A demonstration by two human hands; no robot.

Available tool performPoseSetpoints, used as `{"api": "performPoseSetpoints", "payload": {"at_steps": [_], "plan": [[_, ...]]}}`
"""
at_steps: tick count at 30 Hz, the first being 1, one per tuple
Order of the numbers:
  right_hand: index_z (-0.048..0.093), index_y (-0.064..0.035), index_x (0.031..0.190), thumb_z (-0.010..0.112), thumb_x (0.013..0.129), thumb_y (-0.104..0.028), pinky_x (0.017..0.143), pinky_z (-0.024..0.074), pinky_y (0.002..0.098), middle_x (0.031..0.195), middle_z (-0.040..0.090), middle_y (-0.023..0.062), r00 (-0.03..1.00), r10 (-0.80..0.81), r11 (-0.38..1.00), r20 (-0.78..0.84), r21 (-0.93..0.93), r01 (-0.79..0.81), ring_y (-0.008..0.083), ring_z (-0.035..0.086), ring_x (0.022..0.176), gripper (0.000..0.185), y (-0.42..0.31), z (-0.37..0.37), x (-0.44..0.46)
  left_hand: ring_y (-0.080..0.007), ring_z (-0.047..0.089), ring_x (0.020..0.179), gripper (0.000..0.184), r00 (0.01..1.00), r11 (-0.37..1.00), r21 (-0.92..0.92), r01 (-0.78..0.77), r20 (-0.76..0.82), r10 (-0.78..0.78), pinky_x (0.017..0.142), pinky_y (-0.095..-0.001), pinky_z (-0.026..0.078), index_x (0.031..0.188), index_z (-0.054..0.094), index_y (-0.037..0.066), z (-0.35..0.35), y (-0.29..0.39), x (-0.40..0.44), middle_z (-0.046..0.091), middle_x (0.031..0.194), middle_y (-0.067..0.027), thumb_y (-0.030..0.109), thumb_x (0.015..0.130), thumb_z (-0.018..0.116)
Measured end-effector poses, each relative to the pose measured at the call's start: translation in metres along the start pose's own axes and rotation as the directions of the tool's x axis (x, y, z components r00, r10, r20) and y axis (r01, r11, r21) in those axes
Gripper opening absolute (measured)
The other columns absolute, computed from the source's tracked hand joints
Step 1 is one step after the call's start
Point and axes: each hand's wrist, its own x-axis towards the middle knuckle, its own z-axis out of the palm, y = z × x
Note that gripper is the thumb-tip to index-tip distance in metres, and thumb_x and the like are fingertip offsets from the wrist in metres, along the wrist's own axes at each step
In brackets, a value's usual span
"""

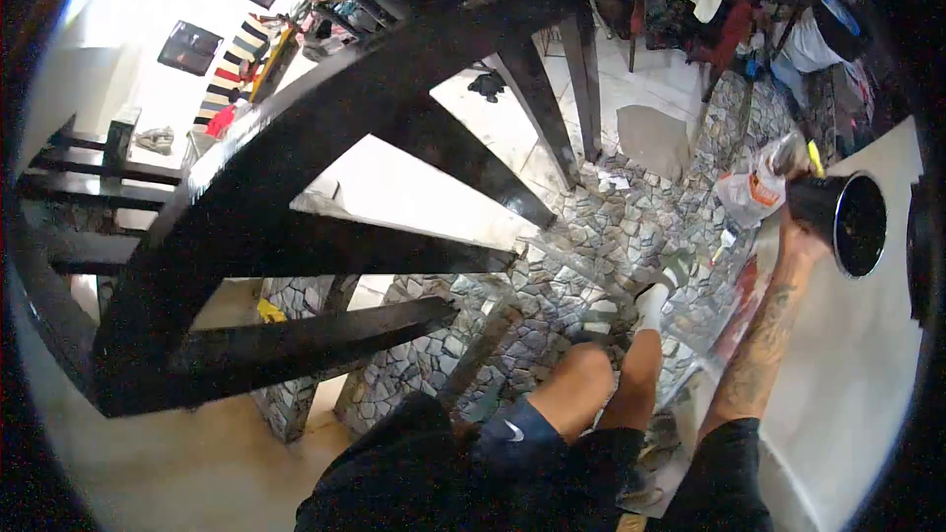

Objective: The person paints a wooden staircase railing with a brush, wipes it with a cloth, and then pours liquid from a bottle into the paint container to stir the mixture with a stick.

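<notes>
At the right, my right hand [806,238] grips the side of a round black pot [814,205] with a pale rim. The pot's dark mouth faces toward the right, and its contents are too dark to make out. My fingers are partly hidden behind it. Just beyond the pot, a yellow stick-like thing [815,159] stands out. Beside it is a whitish plastic bag [754,192] with orange print; whether the hand touches it I cannot tell. My left hand is out of view.
A black slatted railing [394,251] curves across the left and middle. Stone-patterned steps [601,236] run down past my legs, with a grey mat [652,141] below. A pale wall [838,365] borders the right. Clothes and furniture crowd the far room.
</notes>
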Motion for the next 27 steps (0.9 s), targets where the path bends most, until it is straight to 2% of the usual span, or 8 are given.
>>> {"api": "performPoseSetpoints", "payload": {"at_steps": [3,8,14,17,20,24,26,27], "plan": [[0.057,0.0019,0.115,0.062,0.077,-0.03,0.101,0.0377,0.0501,0.115,0.058,0.0237,0.993,-0.011,1.0,-0.119,-0.007,0.01,0.0377,0.054,0.108,0.05,0.008,0.004,-0.019,-0.0337,0.058,0.091,0.039,0.999,0.999,0.028,-0.04,-0.003,0.04,0.086,-0.0429,0.044,0.116,0.058,0.0,-0.057,0.045,0.012,0.061,0.111,-0.0203,0.025,0.087,0.05],[0.059,-0.0014,0.113,0.061,0.081,-0.029,0.098,0.0385,0.0502,0.112,0.06,0.0201,0.982,0.136,0.986,0.127,0.076,-0.147,0.0371,0.054,0.107,0.043,-0.007,0.051,-0.087,-0.0325,0.057,0.091,0.037,0.997,0.996,0.042,-0.083,0.004,0.083,0.086,-0.0419,0.044,0.117,0.057,0.001,-0.098,0.067,0.006,0.061,0.112,-0.0193,0.02,0.087,0.05],[0.055,-0.0026,0.114,0.056,0.087,-0.029,0.09,0.0428,0.0461,0.11,0.057,0.0216,0.932,0.146,0.974,0.332,-0.211,-0.077,0.0362,0.055,0.101,0.038,-0.05,0.064,-0.133,-0.0228,0.058,0.09,0.032,0.997,0.982,-0.179,-0.056,0.046,0.065,0.084,-0.0354,0.046,0.115,0.058,0.002,-0.014,-0.077,0.051,0.063,0.108,-0.0115,0.016,0.087,0.055],[0.056,-0.0038,0.115,0.055,0.087,-0.029,0.09,0.0442,0.0466,0.111,0.057,0.0206,0.914,0.105,0.98,0.392,-0.2,-0.027,0.0353,0.056,0.102,0.037,-0.065,0.06,-0.157,-0.0179,0.059,0.089,0.029,1.0,0.805,-0.593,-0.02,0.003,0.027,0.082,-0.0322,0.047,0.114,0.059,0.003,0.012,-0.153,0.031,0.063,0.106,-0.0076,0.014,0.087,0.058],[0.056,-0.0057,0.116,0.055,0.088,-0.029,0.089,0.0457,0.0473,0.114,0.058,0.0188,0.949,0.035,0.996,0.313,-0.092,-0.006,0.0345,0.056,0.103,0.037,-0.073,0.052,-0.19,-0.0131,0.059,0.089,0.028,0.985,0.465,-0.876,-0.128,-0.167,-0.044,0.081,-0.029,0.048,0.113,0.059,0.004,0.002,-0.172,-0.038,0.064,0.104,-0.0037,0.012,0.087,0.06],[0.057,-0.0081,0.117,0.056,0.088,-0.03,0.089,0.0476,0.0482,0.116,0.058,0.0164,0.986,-0.036,0.999,0.165,0.029,0.031,0.0335,0.057,0.104,0.036,-0.055,0.047,-0.237,-0.0161,0.057,0.103,0.044,0.708,0.624,-0.55,-0.555,-0.706,0.009,0.087,-0.029,0.047,0.12,0.052,0.0,-0.069,-0.084,-0.152,0.061,0.112,-0.0087,-0.001,0.079,0.067],[0.057,-0.0094,0.118,0.056,0.088,-0.03,0.089,0.0486,0.0486,0.118,0.058,0.0152,0.995,-0.064,0.997,0.079,0.043,0.061,0.033,0.057,0.105,0.036,-0.037,0.049,-0.255,-0.018,0.052,0.113,0.059,0.654,0.439,-0.571,-0.693,-0.755,0.051,0.092,-0.0314,0.044,0.127,0.045,0.001,-0.084,-0.036,-0.165,0.055,0.12,-0.0113,0.003,0.076,0.072],[0.057,-0.01,0.118,0.056,0.088,-0.03,0.089,0.0491,0.0488,0.118,0.058,0.0146,0.995,-0.084,0.996,0.046,0.012,0.083,0.0328,0.057,0.105,0.036,-0.028,0.053,-0.264,-0.0201,0.051,0.114,0.069,0.577,0.478,-0.452,-0.753,-0.803,0.148,0.093,-0.0322,0.045,0.131,0.04,0.002,-0.089,-0.007,-0.167,0.051,0.125,-0.0121,0.005,0.072,0.075]]}}
